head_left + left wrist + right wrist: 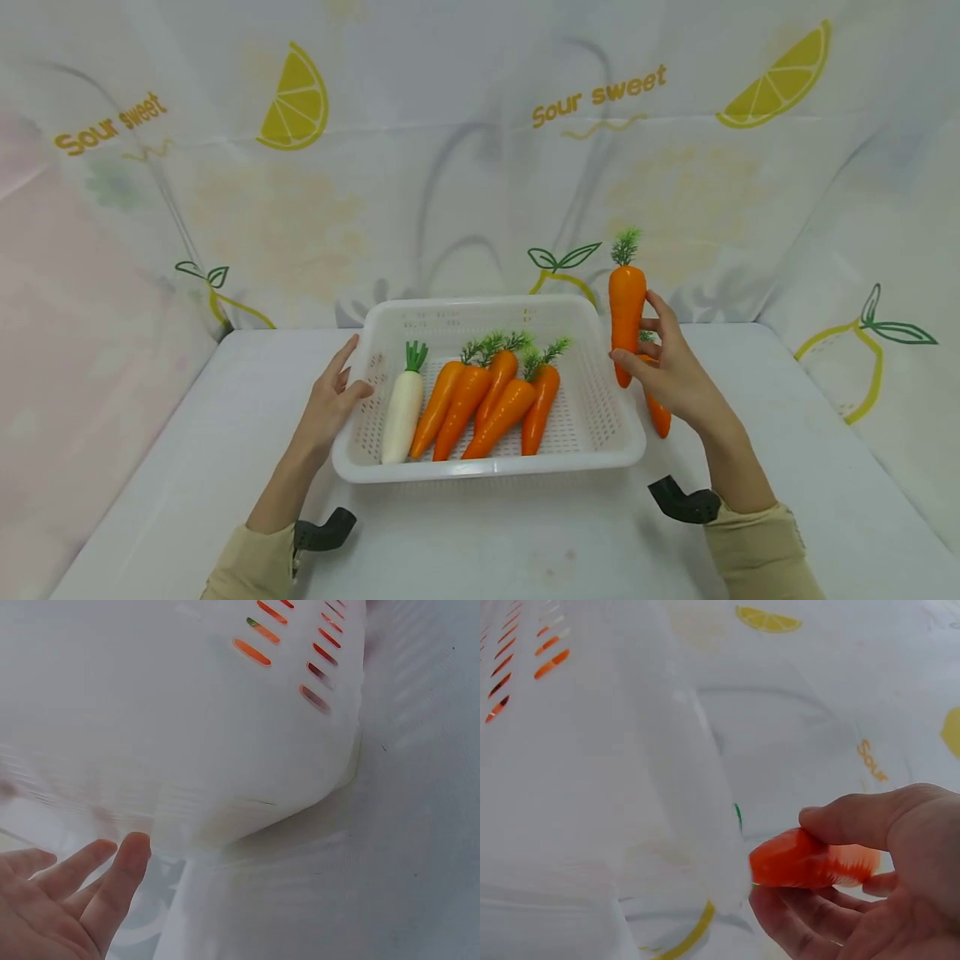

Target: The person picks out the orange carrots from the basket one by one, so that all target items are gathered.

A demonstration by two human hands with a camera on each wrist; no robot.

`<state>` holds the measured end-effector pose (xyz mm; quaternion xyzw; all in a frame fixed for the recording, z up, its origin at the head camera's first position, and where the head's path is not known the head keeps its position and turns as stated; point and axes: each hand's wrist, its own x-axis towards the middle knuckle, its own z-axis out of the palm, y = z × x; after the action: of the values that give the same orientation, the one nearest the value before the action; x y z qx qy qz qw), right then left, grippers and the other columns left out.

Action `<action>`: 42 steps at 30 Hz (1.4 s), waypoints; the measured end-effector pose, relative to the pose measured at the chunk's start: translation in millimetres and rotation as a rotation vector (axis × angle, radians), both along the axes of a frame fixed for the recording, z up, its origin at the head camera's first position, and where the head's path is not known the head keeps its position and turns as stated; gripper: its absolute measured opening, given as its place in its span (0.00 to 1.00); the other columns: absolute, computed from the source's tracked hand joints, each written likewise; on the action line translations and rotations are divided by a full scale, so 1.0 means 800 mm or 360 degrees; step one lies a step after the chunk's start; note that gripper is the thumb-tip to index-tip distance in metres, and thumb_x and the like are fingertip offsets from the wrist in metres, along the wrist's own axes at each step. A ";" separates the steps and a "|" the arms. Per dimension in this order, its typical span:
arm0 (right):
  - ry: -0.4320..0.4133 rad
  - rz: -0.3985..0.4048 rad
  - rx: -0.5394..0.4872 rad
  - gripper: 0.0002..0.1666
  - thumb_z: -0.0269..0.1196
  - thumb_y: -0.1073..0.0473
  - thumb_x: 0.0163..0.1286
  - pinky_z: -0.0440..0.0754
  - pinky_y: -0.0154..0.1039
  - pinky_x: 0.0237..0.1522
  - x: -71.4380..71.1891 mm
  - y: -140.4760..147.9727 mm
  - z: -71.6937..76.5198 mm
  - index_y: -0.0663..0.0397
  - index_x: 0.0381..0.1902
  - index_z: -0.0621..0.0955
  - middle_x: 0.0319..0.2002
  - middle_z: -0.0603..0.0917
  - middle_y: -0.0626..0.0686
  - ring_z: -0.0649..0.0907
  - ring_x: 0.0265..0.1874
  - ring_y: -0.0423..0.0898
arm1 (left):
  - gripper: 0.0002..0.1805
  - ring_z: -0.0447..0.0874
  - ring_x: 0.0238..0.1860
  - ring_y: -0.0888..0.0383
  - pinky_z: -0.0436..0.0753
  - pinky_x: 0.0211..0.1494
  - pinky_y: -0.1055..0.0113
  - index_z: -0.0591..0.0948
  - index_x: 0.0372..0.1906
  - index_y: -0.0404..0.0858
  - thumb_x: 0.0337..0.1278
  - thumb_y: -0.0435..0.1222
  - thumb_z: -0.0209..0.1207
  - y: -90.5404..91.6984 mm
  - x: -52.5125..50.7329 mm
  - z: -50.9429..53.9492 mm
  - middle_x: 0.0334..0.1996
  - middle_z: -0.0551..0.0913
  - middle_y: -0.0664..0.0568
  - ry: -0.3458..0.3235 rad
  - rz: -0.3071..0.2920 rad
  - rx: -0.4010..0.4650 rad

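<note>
A white plastic basket [487, 469] stands on the table, holding a white radish [403, 417] at its left and several orange carrots [467, 404] with green tops. My right hand [678, 371] pinches another carrot [627, 304] between thumb and fingers, its leafy top up, beside the basket's right rim. In the right wrist view, this carrot's orange body [795, 859] shows under the thumb. My left hand [330, 404] is at the basket's left rim; its fingers [120, 889] look fairly straight in the left wrist view. Whether they press the wall is unclear.
One more carrot [659, 414] lies on the table right of the basket, partly hidden by my right hand. The white tabletop [480, 542] extends around the basket. A lemon-print cloth [465, 167] hangs behind and along both sides.
</note>
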<state>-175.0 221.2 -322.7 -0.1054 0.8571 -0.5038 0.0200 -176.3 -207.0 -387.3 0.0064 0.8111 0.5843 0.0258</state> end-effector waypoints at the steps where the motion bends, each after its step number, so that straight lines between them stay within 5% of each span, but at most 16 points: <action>1: -0.0005 -0.0004 0.0003 0.55 0.59 0.52 0.67 0.73 0.58 0.57 0.000 0.002 0.001 0.36 0.74 0.32 0.67 0.55 0.62 0.75 0.57 0.60 | 0.42 0.78 0.52 0.46 0.80 0.43 0.67 0.46 0.75 0.56 0.58 0.32 0.47 0.000 0.000 0.000 0.66 0.68 0.39 0.0001 0.0001 0.0001; 9: -0.0016 -0.0014 0.0075 0.56 0.58 0.51 0.67 0.77 0.48 0.53 -0.001 0.026 0.002 0.40 0.74 0.31 0.67 0.55 0.63 0.76 0.56 0.58 | 0.42 0.79 0.51 0.46 0.82 0.42 0.66 0.45 0.75 0.56 0.59 0.33 0.47 0.001 0.002 0.000 0.67 0.67 0.40 0.0001 0.0003 0.0011; 16: -0.0002 -0.0049 0.0176 0.55 0.58 0.52 0.68 0.68 0.63 0.57 -0.002 0.045 0.002 0.48 0.74 0.31 0.66 0.57 0.68 0.66 0.61 0.64 | 0.41 0.79 0.52 0.45 0.82 0.44 0.64 0.44 0.75 0.56 0.60 0.33 0.46 0.002 0.003 -0.002 0.68 0.66 0.40 0.0023 -0.0029 0.0051; 32: -0.0204 -0.0056 0.0380 0.60 0.57 0.55 0.67 0.73 0.60 0.49 -0.005 0.089 -0.017 0.51 0.72 0.23 0.65 0.54 0.74 0.63 0.59 0.68 | 0.41 0.77 0.55 0.40 0.83 0.46 0.57 0.44 0.75 0.55 0.60 0.33 0.45 0.001 0.002 -0.004 0.68 0.66 0.40 0.0058 -0.0051 0.0059; 42: -0.0353 -0.0043 0.0508 0.59 0.58 0.59 0.65 0.81 0.48 0.41 -0.017 0.107 -0.046 0.64 0.70 0.24 0.58 0.59 0.77 0.76 0.48 0.64 | 0.41 0.77 0.55 0.41 0.83 0.45 0.62 0.43 0.75 0.55 0.59 0.33 0.45 0.001 0.002 -0.003 0.68 0.66 0.40 0.0042 -0.0054 0.0054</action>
<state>-188.4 306.7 -359.2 -0.0331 0.9200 -0.3703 0.1240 -174.5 -206.1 -390.0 0.0283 0.8012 0.5972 0.0249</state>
